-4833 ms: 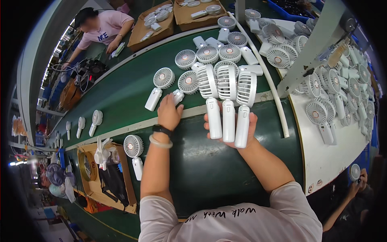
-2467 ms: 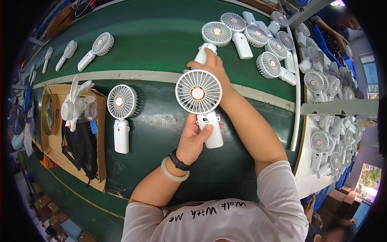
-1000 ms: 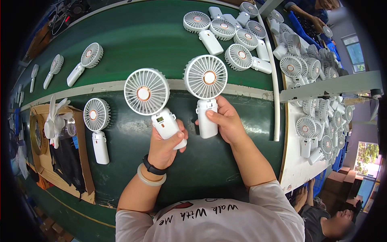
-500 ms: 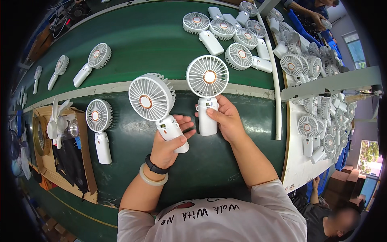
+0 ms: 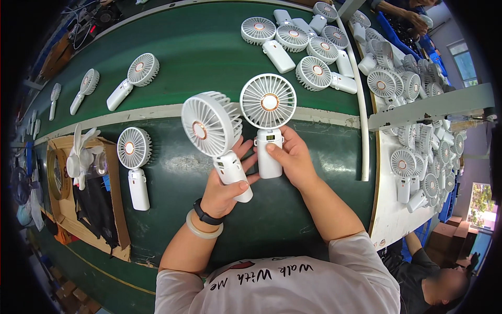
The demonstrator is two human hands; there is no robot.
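Two white handheld fans are in my hands above the dark green bench. My left hand (image 5: 222, 191) is closed on the handle of the left fan (image 5: 212, 125), its thumb across the front and its head tilted to one side. My right hand (image 5: 293, 157) grips the handle of the right fan (image 5: 268, 102), which stands upright and faces me, its thumb on the front below a small lit display. The fingers of my left hand reach close to the right fan's handle. On the bench to the left lies another white fan (image 5: 134, 152), touched by neither hand.
On the green conveyor belt (image 5: 198, 68), several fans lie spaced out at left and a cluster (image 5: 293, 39) sits at far right. A white table (image 5: 387, 214) piled with fans stands at right, behind a white pipe (image 5: 362, 131). A cardboard box (image 5: 117, 209) is at left. Other people work at right.
My left hand has moved right with its fan, turning it more sideways and nearer the right fan. Fans on the belt have shifted to the right.
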